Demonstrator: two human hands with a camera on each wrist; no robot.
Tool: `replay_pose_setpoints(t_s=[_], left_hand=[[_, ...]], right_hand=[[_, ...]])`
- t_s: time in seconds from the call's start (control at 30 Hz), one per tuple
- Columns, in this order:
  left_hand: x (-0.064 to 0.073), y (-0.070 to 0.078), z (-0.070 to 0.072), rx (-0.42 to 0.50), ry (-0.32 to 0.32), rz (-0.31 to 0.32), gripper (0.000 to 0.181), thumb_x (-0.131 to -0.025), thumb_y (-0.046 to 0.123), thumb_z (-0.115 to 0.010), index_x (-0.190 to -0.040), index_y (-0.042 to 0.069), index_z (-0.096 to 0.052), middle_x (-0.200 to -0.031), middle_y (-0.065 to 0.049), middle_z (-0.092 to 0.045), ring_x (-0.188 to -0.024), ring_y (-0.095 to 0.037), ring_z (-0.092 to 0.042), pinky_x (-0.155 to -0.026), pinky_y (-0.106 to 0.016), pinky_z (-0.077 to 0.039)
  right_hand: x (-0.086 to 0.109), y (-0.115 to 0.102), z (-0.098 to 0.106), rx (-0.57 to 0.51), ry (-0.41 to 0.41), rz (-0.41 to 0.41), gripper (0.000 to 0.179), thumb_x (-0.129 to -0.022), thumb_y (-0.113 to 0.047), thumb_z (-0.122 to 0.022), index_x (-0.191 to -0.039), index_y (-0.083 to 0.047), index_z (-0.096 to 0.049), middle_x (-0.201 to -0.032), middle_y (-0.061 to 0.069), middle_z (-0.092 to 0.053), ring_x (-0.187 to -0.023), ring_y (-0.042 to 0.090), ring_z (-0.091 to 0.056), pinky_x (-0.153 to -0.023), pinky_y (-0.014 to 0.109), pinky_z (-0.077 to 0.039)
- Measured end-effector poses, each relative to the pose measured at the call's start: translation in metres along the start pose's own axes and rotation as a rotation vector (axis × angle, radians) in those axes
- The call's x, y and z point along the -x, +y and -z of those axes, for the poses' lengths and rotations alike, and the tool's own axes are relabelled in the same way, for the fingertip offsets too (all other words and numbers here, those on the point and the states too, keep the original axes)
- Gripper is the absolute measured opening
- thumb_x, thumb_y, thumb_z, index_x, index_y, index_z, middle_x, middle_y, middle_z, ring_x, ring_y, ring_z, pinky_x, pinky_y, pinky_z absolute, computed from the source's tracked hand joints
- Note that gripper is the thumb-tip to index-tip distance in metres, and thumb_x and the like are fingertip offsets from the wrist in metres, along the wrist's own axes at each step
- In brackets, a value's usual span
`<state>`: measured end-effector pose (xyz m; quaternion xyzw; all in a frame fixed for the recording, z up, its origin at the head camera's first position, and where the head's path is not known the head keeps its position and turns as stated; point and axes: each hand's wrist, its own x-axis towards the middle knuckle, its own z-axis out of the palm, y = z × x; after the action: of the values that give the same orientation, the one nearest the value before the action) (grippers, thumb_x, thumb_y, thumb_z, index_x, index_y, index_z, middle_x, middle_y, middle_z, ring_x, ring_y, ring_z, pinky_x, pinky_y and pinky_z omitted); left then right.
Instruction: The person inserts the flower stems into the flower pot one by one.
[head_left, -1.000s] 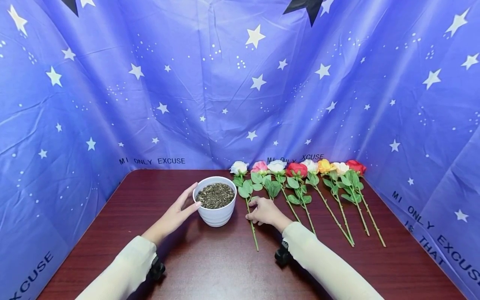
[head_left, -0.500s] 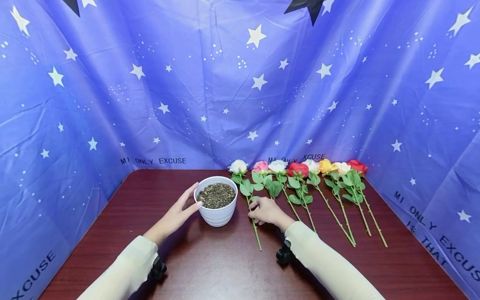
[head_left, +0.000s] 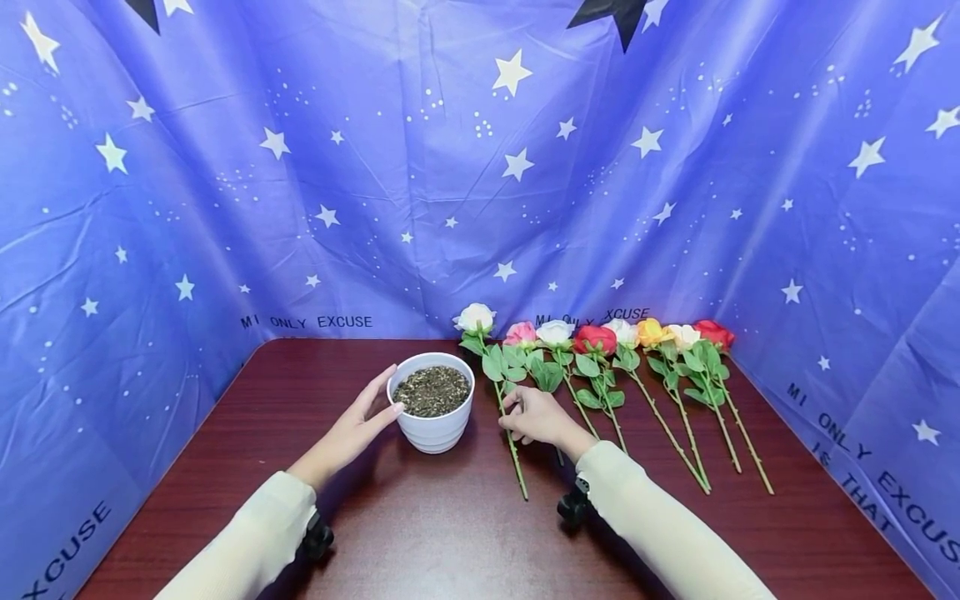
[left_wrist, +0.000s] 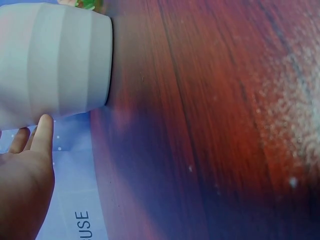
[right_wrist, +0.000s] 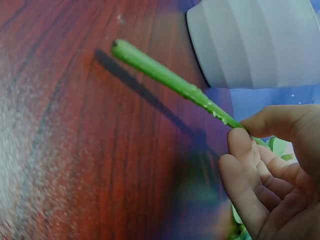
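My right hand (head_left: 538, 417) pinches the green stem of a white rose (head_left: 475, 318) between thumb and fingertips. In the right wrist view the stem (right_wrist: 155, 71) slants across, its cut end above its shadow on the table. The bloom and leaves point toward the backdrop. Left of it stands a white ribbed flowerpot (head_left: 435, 435), upright and filled with dark, crumbly soil (head_left: 432, 390). My left hand (head_left: 352, 433) rests against the pot's left side, with fingers and thumb spread and fairly straight. The left wrist view has the thumb (left_wrist: 45, 131) at the pot's wall.
To the right lie several more roses in a row: a pink rose (head_left: 521, 334), white ones, a red rose (head_left: 596, 339), a yellow rose (head_left: 651, 332) and another red one at the end. A star-printed blue cloth (head_left: 420, 183) hangs around the dark wooden table (head_left: 390, 533).
The white rose in my right hand has risen off the table, its bloom now higher than the others. The right hand has shifted slightly right. My left hand and the pot stay put.
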<state>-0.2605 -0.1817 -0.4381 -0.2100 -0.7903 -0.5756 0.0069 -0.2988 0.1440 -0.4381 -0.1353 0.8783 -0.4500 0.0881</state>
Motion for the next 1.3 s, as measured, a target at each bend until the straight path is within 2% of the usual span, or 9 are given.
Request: replay_pose_setpoints(t_s=[0.3,0.4,0.5,0.73,0.93,1.17,1.3], left_hand=[[0.0,0.002,0.0,-0.022,0.005,-0.017,0.068,-0.104,0.02,-0.057,-0.16,0.011,-0.021,-0.156,-0.021,-0.033,-0.14,-0.04,-0.036,-0.11,-0.053,-0.033],[0.0,0.002,0.0,-0.019,0.008,-0.011,0.068,-0.103,0.02,-0.058,-0.16,0.013,-0.021,-0.156,-0.02,-0.034,-0.141,-0.039,-0.036,-0.11,-0.053,-0.032],[-0.001,0.002,0.0,-0.02,0.007,-0.011,0.068,-0.104,0.021,-0.058,-0.16,0.014,-0.021,-0.156,-0.02,-0.034,-0.141,-0.039,-0.035,-0.111,-0.054,-0.032],[0.0,0.005,0.0,-0.024,0.009,-0.017,0.067,-0.104,0.019,-0.057,-0.16,0.012,-0.021,-0.156,-0.021,-0.033,-0.141,-0.04,-0.034,-0.111,-0.054,-0.031],[0.001,0.006,-0.001,-0.01,0.008,-0.024,0.068,-0.103,0.018,-0.057,-0.16,0.01,-0.021,-0.155,-0.023,-0.035,-0.14,-0.041,-0.036,-0.11,-0.055,-0.032],[-0.002,0.0,-0.001,-0.008,0.004,-0.051,0.066,-0.104,0.015,-0.056,-0.16,0.008,-0.021,-0.155,-0.024,-0.033,-0.142,-0.04,-0.032,-0.111,-0.056,-0.029],[-0.001,0.002,-0.001,-0.014,0.002,-0.062,0.066,-0.104,0.016,-0.054,-0.16,0.008,-0.02,-0.155,-0.024,-0.033,-0.142,-0.04,-0.033,-0.111,-0.056,-0.029]], right_hand=[[0.003,-0.006,0.009,0.002,0.029,0.066,0.023,-0.089,-0.008,-0.071,-0.107,0.0,-0.06,-0.075,0.004,-0.067,-0.064,0.028,-0.07,-0.055,0.037,-0.058],[0.004,-0.011,0.012,0.019,0.045,0.095,0.022,-0.089,-0.008,-0.071,-0.107,-0.001,-0.061,-0.074,0.002,-0.066,-0.063,0.028,-0.069,-0.054,0.035,-0.057],[0.005,-0.017,0.016,0.054,0.081,0.14,0.02,-0.089,-0.01,-0.071,-0.106,-0.004,-0.06,-0.073,0.0,-0.065,-0.062,0.027,-0.068,-0.054,0.032,-0.054],[0.005,-0.03,0.025,0.131,0.2,0.265,0.021,-0.089,-0.014,-0.071,-0.106,-0.01,-0.06,-0.077,-0.004,-0.066,-0.06,0.012,-0.064,-0.06,0.032,-0.05],[0.003,-0.043,0.034,0.128,0.268,0.322,0.022,-0.089,-0.016,-0.072,-0.107,-0.013,-0.061,-0.083,-0.002,-0.069,-0.063,0.014,-0.065,-0.062,0.033,-0.05],[0.002,-0.064,0.045,0.092,0.311,0.445,0.019,-0.09,-0.012,-0.072,-0.106,-0.009,-0.062,-0.088,0.005,-0.07,-0.068,0.015,-0.064,-0.065,0.035,-0.052],[0.0,-0.075,0.049,0.085,0.322,0.458,0.016,-0.093,-0.014,-0.071,-0.106,-0.01,-0.061,-0.089,0.004,-0.069,-0.065,0.017,-0.062,-0.062,0.033,-0.053]])
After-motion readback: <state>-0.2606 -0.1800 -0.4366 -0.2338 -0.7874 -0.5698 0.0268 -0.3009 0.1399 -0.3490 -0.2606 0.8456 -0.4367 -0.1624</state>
